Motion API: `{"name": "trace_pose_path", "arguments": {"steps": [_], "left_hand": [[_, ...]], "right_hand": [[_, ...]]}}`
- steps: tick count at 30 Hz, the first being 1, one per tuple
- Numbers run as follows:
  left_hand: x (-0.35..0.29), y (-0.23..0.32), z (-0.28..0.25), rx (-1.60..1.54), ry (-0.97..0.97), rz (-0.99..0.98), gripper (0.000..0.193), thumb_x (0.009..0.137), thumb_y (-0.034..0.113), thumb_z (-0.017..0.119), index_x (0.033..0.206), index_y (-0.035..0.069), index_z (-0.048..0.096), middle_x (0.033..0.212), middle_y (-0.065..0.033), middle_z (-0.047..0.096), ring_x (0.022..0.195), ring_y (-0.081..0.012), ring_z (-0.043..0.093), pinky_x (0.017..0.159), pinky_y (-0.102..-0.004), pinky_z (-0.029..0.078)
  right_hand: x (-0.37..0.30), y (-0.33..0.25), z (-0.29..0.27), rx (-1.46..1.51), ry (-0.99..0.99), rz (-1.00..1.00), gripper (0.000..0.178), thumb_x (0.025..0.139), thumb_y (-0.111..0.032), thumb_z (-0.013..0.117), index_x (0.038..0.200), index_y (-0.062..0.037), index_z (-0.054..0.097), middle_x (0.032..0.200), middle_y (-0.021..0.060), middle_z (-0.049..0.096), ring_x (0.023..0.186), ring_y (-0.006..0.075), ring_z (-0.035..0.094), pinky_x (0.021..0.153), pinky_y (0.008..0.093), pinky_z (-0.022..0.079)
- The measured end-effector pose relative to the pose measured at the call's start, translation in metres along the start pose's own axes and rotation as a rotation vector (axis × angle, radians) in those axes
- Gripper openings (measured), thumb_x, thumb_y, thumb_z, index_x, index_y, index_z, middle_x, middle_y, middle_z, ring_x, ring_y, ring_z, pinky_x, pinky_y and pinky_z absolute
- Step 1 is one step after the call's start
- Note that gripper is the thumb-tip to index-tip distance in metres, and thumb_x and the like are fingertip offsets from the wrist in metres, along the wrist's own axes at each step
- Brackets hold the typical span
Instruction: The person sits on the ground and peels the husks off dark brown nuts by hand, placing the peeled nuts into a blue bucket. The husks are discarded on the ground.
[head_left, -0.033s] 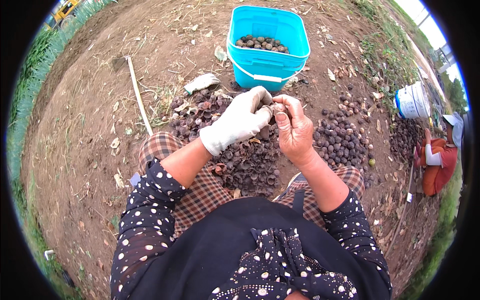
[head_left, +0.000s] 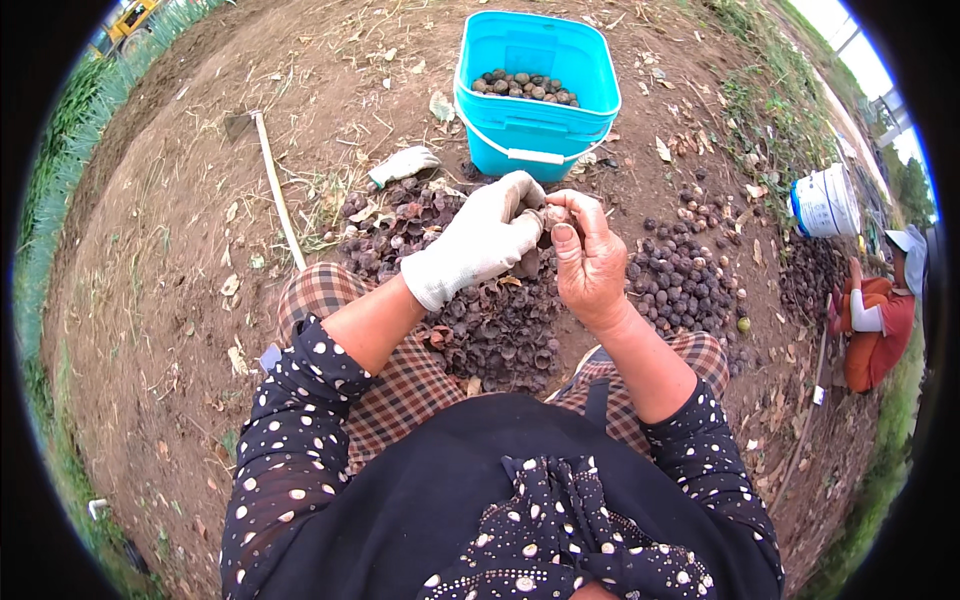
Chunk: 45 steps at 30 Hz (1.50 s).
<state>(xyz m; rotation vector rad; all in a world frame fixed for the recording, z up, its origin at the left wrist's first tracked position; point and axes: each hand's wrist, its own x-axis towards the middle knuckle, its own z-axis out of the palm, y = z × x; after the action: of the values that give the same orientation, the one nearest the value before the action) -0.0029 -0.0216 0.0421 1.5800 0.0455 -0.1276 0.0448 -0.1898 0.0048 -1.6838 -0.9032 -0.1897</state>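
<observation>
My left hand [head_left: 478,242], in a white glove with dirty fingertips, and my bare right hand [head_left: 590,262] meet in front of me. Between their fingertips they pinch a small pale-brown walnut [head_left: 554,214], mostly covered by the fingers. Below the hands spreads a heap of dark, dry walnut husks [head_left: 495,335]. Close to my right wrist lies a pile of dark walnuts [head_left: 680,278], with paler ones scattered at its far side. Just beyond my hands stands a turquoise bucket [head_left: 520,150] with brown walnuts [head_left: 525,86] inside, its white-gripped handle hanging down in front.
A loose white glove [head_left: 404,165] lies left of the bucket. Further left a hoe [head_left: 275,185] with a pale wooden handle rests on the soil. At the right are a white bucket [head_left: 826,201] and a crouching person [head_left: 880,320] in red beside more dark walnuts.
</observation>
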Motion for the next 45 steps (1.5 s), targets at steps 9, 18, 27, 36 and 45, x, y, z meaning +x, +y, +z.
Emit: {"name": "trace_pose_path", "arguments": {"steps": [9, 18, 27, 36, 45], "left_hand": [[0.003, -0.024, 0.001, -0.362, 0.042, -0.005, 0.021, 0.082, 0.000, 0.054, 0.103, 0.001, 0.054, 0.080, -0.0053, 0.060, 0.060, -0.0137, 0.062, 0.055, -0.0275, 0.053], [-0.004, 0.006, -0.011, -0.447, -0.107, -0.021, 0.029, 0.098, 0.021, 0.061, 0.114, -0.002, 0.058, 0.086, -0.0101, 0.066, 0.062, -0.0165, 0.067, 0.051, -0.0271, 0.054], [-0.004, 0.013, -0.011, -0.138, -0.086, -0.034, 0.033, 0.096, 0.024, 0.063, 0.115, -0.002, 0.058, 0.081, -0.0039, 0.065, 0.062, -0.0084, 0.063, 0.051, -0.0201, 0.049], [-0.003, 0.005, -0.021, -0.253, -0.167, 0.011, 0.031, 0.092, 0.017, 0.064, 0.115, -0.002, 0.056, 0.086, -0.0072, 0.066, 0.064, -0.0132, 0.067, 0.053, -0.0232, 0.052], [-0.003, 0.009, -0.022, -0.090, -0.204, -0.062, 0.034, 0.091, 0.023, 0.067, 0.112, -0.002, 0.056, 0.082, -0.0070, 0.066, 0.058, -0.0141, 0.066, 0.049, -0.0247, 0.052]], "right_hand": [[-0.004, 0.000, 0.008, 0.236, 0.038, 0.037, 0.037, 0.103, -0.028, 0.063, 0.124, 0.0019, 0.065, 0.100, 0.0057, 0.070, 0.092, 0.0121, 0.064, 0.082, 0.0267, 0.052], [0.005, 0.002, -0.009, 0.711, -0.088, 0.417, 0.045, 0.109, -0.040, 0.046, 0.126, -0.0007, 0.060, 0.104, 0.0034, 0.066, 0.052, 0.0026, 0.046, 0.046, 0.0169, 0.037], [0.004, -0.005, -0.007, 0.416, -0.162, 0.278, 0.042, 0.097, -0.023, 0.072, 0.128, -0.0007, 0.054, 0.107, 0.0058, 0.069, 0.092, 0.0079, 0.066, 0.079, 0.0238, 0.055], [0.001, -0.005, -0.003, 0.415, -0.106, 0.197, 0.048, 0.097, -0.035, 0.072, 0.129, -0.0033, 0.054, 0.097, -0.0008, 0.064, 0.083, 0.0041, 0.057, 0.074, 0.0211, 0.051], [0.002, 0.001, -0.013, 0.252, -0.262, 0.180, 0.049, 0.100, -0.043, 0.064, 0.128, -0.0041, 0.054, 0.090, 0.0009, 0.064, 0.078, 0.0077, 0.058, 0.071, 0.0251, 0.050]]}}
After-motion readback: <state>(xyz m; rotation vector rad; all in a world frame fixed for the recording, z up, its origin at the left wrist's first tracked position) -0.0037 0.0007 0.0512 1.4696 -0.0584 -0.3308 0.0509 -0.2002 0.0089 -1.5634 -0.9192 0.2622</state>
